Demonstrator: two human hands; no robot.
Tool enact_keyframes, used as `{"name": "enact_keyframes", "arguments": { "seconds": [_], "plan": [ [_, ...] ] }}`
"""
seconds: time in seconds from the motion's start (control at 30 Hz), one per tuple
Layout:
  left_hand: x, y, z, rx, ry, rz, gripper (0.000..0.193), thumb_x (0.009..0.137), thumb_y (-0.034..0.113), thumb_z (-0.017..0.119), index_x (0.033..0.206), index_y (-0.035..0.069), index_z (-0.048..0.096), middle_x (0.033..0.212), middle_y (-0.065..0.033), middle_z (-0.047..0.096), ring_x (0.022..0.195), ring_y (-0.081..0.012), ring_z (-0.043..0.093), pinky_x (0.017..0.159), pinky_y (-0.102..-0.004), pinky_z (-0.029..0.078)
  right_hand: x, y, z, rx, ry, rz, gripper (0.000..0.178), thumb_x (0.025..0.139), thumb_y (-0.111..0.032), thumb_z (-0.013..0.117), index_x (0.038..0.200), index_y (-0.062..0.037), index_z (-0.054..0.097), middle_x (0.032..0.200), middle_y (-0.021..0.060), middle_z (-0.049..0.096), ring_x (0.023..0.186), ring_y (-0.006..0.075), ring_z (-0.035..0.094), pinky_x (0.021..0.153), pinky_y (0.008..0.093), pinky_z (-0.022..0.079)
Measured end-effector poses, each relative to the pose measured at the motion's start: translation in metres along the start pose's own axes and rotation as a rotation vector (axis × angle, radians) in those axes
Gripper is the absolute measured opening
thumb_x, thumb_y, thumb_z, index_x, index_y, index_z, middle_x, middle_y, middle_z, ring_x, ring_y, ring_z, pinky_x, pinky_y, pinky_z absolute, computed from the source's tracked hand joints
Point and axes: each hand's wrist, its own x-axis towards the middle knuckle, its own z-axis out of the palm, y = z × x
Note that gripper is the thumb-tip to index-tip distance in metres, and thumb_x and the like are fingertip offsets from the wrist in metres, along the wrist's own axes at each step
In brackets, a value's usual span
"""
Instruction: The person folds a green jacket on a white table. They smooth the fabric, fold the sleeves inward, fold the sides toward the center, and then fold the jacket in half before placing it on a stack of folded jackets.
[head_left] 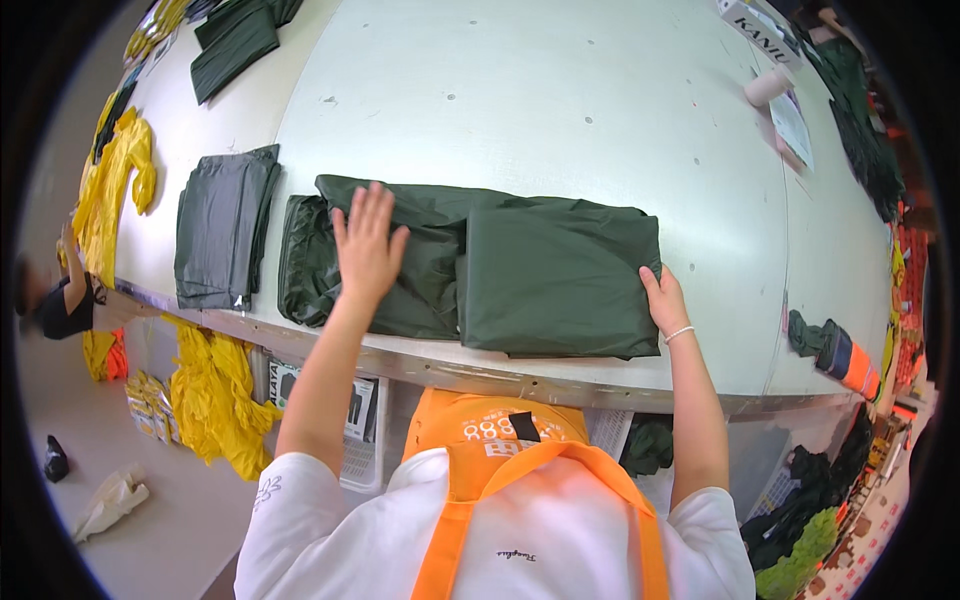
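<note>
So the green cloth [563, 280] is lying on the tabletop [500, 110], right at the near edge in front of the person. It's dark green with a bit of a sheen: the right part is a smooth, flat, squarish folded panel, while the left end's all bunched and wrinkly. The left hand [367, 255] is laid on the wrinkly part, grip loose, fingers spread. The right hand [664, 303] is at the cloth's right edge, thumb on top; can't tell if that grip's actually pinching. A neat dark pile [226, 228] sits just left of the cloth.
</note>
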Motion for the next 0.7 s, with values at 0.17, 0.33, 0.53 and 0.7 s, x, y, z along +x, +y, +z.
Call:
{"name": "enact_keyframes", "arguments": {
  "seconds": [0.17,0.33,0.53,0.7],
  "plan": [
    [-0.015,-0.061,0.056,0.188,-0.177,-0.294,0.068,0.091,0.053,0.043,0.139,0.005,0.038,0.146,-0.0101,0.036,0.137,-0.0249,0.028,0.111,-0.0488,0.017,0.002,-0.013,0.018,-0.388,0.078,0.060,0.042,0.094,-0.034,0.050,0.101,0.0068,0.052,0.092,0.0298,0.061,0.088,0.0463,0.057,0.077,0.0451,0.046],
    [-0.002,-0.058,0.042,0.009,-0.152,-0.423,0.065,0.084,0.047,0.057,0.132,0.007,0.045,0.137,-0.0110,0.044,0.127,-0.0257,0.039,0.102,-0.0445,0.031,-0.010,-0.030,0.034,-0.490,0.164,0.163,0.046,0.093,-0.032,0.050,0.121,0.0044,0.043,0.108,0.0314,0.056,0.097,0.0441,0.055,0.083,0.0453,0.045],
    [-0.013,-0.081,0.017,0.162,0.086,-0.265,0.060,0.078,0.043,0.065,0.126,0.008,0.054,0.139,-0.0094,0.042,0.115,-0.0311,0.045,0.095,-0.0434,0.034,-0.021,-0.074,0.037,-0.577,0.178,-0.438,0.062,0.085,-0.022,0.061,0.138,-0.0037,0.034,0.144,0.0199,0.031,0.130,0.0406,0.031,0.105,0.0478,0.029],
    [-0.037,-0.092,0.048,-0.065,0.235,-0.252,0.035,0.064,0.027,0.078,0.073,0.005,0.053,0.112,-0.0114,0.052,0.109,-0.0313,0.046,0.098,-0.0518,0.033,-0.028,-0.067,0.079,-0.728,-0.016,-0.634,0.060,0.084,-0.025,0.059,0.138,-0.0113,0.038,0.148,0.0154,0.027,0.136,0.0372,0.023,0.110,0.0546,0.016]
  ]
}}
